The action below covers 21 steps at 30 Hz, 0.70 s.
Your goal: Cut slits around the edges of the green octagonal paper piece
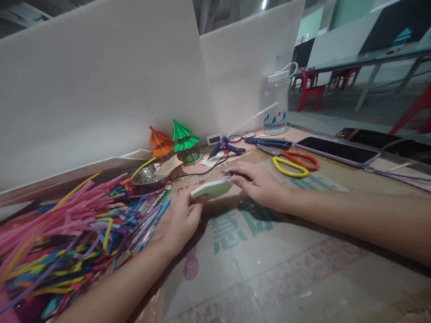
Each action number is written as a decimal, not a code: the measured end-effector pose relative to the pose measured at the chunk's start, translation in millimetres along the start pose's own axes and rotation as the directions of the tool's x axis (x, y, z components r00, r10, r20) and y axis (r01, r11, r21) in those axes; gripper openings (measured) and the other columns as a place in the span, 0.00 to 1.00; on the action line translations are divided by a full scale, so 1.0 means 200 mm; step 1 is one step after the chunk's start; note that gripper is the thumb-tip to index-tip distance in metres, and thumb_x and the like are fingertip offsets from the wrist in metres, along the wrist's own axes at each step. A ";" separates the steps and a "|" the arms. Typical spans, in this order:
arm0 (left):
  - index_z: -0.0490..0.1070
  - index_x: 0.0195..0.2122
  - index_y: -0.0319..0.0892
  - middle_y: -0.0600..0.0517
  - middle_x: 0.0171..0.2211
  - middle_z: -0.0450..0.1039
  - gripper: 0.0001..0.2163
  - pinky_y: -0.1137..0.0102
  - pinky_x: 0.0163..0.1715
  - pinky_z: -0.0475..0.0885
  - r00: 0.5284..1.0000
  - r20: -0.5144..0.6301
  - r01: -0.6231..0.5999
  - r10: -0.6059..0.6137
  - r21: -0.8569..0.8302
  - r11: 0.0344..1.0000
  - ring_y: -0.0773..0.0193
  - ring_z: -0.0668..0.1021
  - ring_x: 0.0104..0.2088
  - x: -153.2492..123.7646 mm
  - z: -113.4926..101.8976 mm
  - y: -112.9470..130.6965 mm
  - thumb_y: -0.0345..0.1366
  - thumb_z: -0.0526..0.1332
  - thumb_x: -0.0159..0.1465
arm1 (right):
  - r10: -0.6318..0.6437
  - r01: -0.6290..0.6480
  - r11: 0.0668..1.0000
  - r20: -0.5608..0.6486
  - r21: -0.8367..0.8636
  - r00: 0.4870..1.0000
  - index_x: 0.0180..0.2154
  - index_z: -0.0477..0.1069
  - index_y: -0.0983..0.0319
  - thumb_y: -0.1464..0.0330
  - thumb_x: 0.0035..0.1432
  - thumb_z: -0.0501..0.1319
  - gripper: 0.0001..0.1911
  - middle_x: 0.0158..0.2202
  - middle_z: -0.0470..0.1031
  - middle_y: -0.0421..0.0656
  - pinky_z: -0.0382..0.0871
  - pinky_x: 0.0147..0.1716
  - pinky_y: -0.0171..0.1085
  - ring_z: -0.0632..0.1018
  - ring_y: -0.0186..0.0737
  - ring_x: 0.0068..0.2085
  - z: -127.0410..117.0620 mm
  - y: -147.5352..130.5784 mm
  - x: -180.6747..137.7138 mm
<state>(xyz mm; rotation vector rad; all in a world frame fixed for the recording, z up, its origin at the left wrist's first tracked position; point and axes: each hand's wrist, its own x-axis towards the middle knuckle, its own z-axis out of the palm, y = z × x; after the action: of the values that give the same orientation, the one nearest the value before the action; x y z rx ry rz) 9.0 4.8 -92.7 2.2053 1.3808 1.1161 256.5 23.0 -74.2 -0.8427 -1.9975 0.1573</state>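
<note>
Between the thumb and fingers of my left hand point(185, 215) is a flat pale green piece point(213, 189) with a white edge, held tilted above the cardboard. My right hand point(257, 185) is pinched at its far right end, around a small dark pointed thing point(226, 174) too blurred to name. Behind the hands, a blue glue gun point(225, 147) with a clear glue stick stands on a white scrap, its cord trailing left. Scissors point(292, 162) with red and yellow handles lie beyond my right hand, beside dark blue-handled pliers point(267, 143).
A heap of coloured pipe cleaners point(67, 229) and several pens point(153, 226) lie left. Further back are a metal bowl point(150, 174), orange point(159, 142) and green point(185, 142) tiered crafts, and a water bottle point(275, 105). A phone point(338, 151) lies right on the cardboard-covered table point(286, 273).
</note>
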 end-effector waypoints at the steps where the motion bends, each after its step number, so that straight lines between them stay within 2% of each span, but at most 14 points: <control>1: 0.71 0.51 0.44 0.47 0.46 0.77 0.13 0.63 0.48 0.71 1.000 -0.005 0.013 -0.013 -0.022 1.000 0.55 0.77 0.47 0.00 0.00 -0.01 0.42 0.57 0.69 | 0.034 -0.034 0.999 0.000 0.006 0.999 0.48 0.76 0.64 0.64 0.68 0.55 0.15 0.43 0.80 0.49 0.70 0.39 0.40 0.78 0.43 0.41 0.00 0.01 0.00; 4: 0.70 0.51 0.43 0.46 0.46 0.77 0.15 0.64 0.46 0.71 0.999 0.001 0.047 -0.047 -0.060 0.997 0.55 0.78 0.46 0.01 0.01 -0.02 0.45 0.56 0.69 | 0.091 -0.091 0.996 0.011 0.020 0.996 0.50 0.75 0.63 0.64 0.68 0.56 0.15 0.44 0.80 0.49 0.70 0.37 0.39 0.79 0.43 0.39 0.00 0.01 0.01; 6: 0.70 0.51 0.43 0.46 0.46 0.77 0.14 0.63 0.46 0.71 0.999 0.007 0.047 -0.047 -0.057 0.997 0.55 0.77 0.46 0.01 0.01 -0.02 0.44 0.56 0.69 | 0.079 -0.079 0.997 0.028 0.019 0.997 0.50 0.75 0.63 0.64 0.67 0.56 0.15 0.42 0.80 0.48 0.70 0.36 0.39 0.78 0.43 0.38 0.00 0.01 0.01; 11: 0.71 0.48 0.44 0.48 0.44 0.76 0.10 0.63 0.47 0.69 1.000 0.021 0.007 -0.006 -0.010 1.000 0.56 0.76 0.46 0.01 0.00 0.01 0.39 0.56 0.69 | -0.083 0.084 0.996 0.031 -0.011 0.996 0.48 0.75 0.65 0.66 0.68 0.56 0.14 0.41 0.80 0.49 0.69 0.39 0.40 0.78 0.43 0.40 -0.01 -0.01 -0.01; 14: 0.71 0.50 0.44 0.48 0.46 0.76 0.11 0.61 0.50 0.68 1.000 0.029 -0.007 0.006 0.011 1.000 0.55 0.76 0.48 0.00 -0.01 0.02 0.38 0.55 0.69 | -0.161 0.163 0.986 0.040 -0.046 0.986 0.48 0.75 0.65 0.66 0.69 0.56 0.13 0.40 0.80 0.48 0.69 0.40 0.39 0.77 0.42 0.40 -0.01 -0.02 -0.01; 17: 0.70 0.51 0.44 0.48 0.49 0.76 0.13 0.60 0.52 0.68 0.999 0.025 -0.028 0.026 0.048 0.998 0.54 0.75 0.50 0.00 -0.01 0.01 0.39 0.55 0.69 | -0.199 0.201 0.977 0.039 -0.067 0.979 0.47 0.76 0.66 0.66 0.70 0.56 0.13 0.38 0.80 0.48 0.69 0.39 0.38 0.77 0.42 0.39 -0.02 -0.02 -0.01; 21: 0.71 0.50 0.45 0.48 0.46 0.77 0.12 0.60 0.51 0.69 0.999 0.026 -0.049 0.047 0.113 0.992 0.54 0.76 0.48 0.00 -0.02 -0.02 0.40 0.55 0.69 | -0.226 0.230 0.971 0.058 -0.068 0.972 0.48 0.76 0.66 0.65 0.70 0.55 0.14 0.38 0.80 0.48 0.69 0.39 0.38 0.77 0.42 0.39 -0.02 -0.02 -0.01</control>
<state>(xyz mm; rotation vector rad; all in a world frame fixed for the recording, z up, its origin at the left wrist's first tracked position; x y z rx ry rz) 3.7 5.8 -92.7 2.3348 1.4215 1.0490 258.5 17.9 -71.0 -0.6539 -2.1416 -0.0288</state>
